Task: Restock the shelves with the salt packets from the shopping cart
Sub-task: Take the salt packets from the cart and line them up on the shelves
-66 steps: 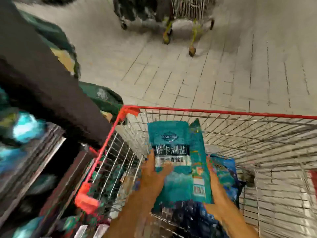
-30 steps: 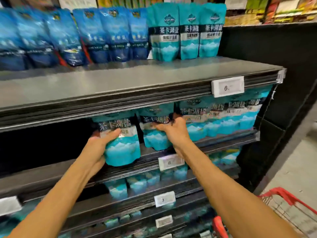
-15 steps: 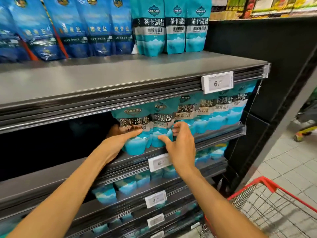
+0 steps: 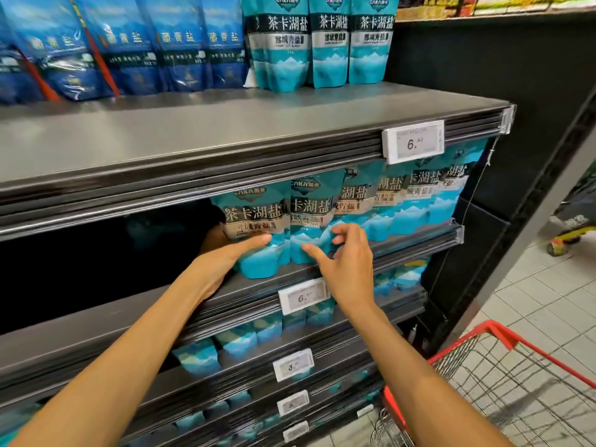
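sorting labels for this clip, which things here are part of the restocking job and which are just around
Part of the job:
- teal salt packets on the second shelf
- left hand, holding the leftmost packet
- right hand, fingers at the next packet
- shopping cart

Just around:
- dark blue packets on the top shelf
- price tag
- other cart

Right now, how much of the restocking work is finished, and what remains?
Two teal salt packets stand on the second shelf, joining its row. The left hand holds the leftmost packet; the right hand fingers the next packet, probably straightening it. The shelf's left part looks dark and unfilled. Only a corner of the shopping cart shows, so remaining stock cannot be judged.
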A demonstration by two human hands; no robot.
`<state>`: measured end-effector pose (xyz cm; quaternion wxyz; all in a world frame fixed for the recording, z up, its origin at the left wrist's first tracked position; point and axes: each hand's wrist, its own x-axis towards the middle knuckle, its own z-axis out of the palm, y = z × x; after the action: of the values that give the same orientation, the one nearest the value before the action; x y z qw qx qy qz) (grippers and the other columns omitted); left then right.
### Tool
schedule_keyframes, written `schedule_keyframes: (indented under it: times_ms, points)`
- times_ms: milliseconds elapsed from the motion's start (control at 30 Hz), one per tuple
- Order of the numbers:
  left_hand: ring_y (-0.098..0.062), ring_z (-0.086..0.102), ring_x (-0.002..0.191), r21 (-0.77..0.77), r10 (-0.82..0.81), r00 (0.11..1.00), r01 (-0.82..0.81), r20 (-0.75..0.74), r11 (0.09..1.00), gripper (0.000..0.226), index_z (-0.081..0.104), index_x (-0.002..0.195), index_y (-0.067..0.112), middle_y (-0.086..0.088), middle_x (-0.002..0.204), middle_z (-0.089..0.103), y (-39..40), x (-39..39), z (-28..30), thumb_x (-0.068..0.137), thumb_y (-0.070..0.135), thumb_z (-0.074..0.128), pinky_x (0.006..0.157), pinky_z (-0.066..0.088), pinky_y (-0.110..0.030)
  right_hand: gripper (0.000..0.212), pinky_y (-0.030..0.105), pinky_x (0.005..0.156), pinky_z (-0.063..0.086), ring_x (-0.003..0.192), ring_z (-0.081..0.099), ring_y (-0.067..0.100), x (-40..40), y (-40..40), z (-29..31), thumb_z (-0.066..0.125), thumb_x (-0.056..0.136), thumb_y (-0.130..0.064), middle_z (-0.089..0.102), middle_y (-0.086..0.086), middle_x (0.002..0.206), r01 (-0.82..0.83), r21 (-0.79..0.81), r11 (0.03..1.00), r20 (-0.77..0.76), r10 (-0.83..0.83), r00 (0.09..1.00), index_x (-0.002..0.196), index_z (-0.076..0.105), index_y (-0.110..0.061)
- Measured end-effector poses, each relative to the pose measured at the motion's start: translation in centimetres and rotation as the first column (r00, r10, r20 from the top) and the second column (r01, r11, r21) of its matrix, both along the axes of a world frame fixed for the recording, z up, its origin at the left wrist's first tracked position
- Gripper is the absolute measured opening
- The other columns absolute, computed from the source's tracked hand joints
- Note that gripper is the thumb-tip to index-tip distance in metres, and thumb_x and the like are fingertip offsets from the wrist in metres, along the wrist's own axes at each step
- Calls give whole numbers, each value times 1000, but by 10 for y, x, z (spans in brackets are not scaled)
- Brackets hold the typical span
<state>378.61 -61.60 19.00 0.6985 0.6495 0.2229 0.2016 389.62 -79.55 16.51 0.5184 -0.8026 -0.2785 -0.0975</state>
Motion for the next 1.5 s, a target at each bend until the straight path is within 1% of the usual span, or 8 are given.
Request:
schedule_keyframes:
  times_ms: [333,500,600,800,1067,1233,1400,1500]
  points:
    - [-8,68,93,96,237,964,-226,-123,969,98,68,106,18,9,102,72,-5,-14,1,25,68,89,80,52,-23,35,13,69,42,71,51,7,-5,-9,-7,69,89,-38,49,0,96,-24,87,996,25,21,999,108,51,-15]
    - [7,55,76,382,449,780,-612,436,692,23,48,98,38,15,89,55,-50,-55,0,83,47,63,66,42,-6,13,19,68,43,71,53,13,-16,-51,-15,62,96,-26,55,2,85,-71,208,975,35,65,997,103,56,-17]
    - [-6,46,74,457,218,783,-538,583,709,18,46,98,38,12,88,47,-97,-73,-19,94,22,53,70,40,-14,6,15,62,41,67,53,9,-26,-99,-26,61,95,-26,58,-3,76,-74,236,969,11,73,997,97,60,-20]
    - [-14,56,70,465,-332,922,208,201,860,5,53,94,32,2,80,56,-232,-26,-74,91,28,51,66,49,-27,3,17,56,45,61,58,9,-38,-241,-77,63,90,-36,63,-9,74,268,127,955,-108,-256,961,92,60,-35]
    - [-11,54,58,94,-793,536,841,-289,533,21,52,90,16,-4,78,56,-424,79,-172,96,-4,52,56,45,-19,40,38,56,41,57,52,35,-46,-468,-185,66,93,-35,52,15,58,740,-146,657,-401,-723,563,68,50,-8]
    - [-11,53,58,-63,-708,292,901,-642,429,21,47,82,16,-5,79,55,-526,145,-284,99,5,48,38,38,-13,24,34,61,39,71,63,29,-40,-583,-285,59,97,-20,63,11,70,764,-416,494,-541,-809,229,75,60,-10]
    - [-28,53,81,-41,-511,143,943,-847,332,29,46,72,14,-13,84,55,-599,202,-411,101,17,46,79,49,-41,26,27,49,34,55,47,17,-28,-638,-409,53,101,-19,51,3,64,582,-583,567,-649,-756,87,77,49,-11]
    - [-27,48,90,66,-378,147,974,-914,219,22,51,86,13,-11,98,54,-632,224,-484,101,25,41,96,46,-47,19,28,70,39,77,51,22,-12,-656,-480,54,99,-19,52,7,83,435,-635,638,-688,-723,56,83,49,-9]
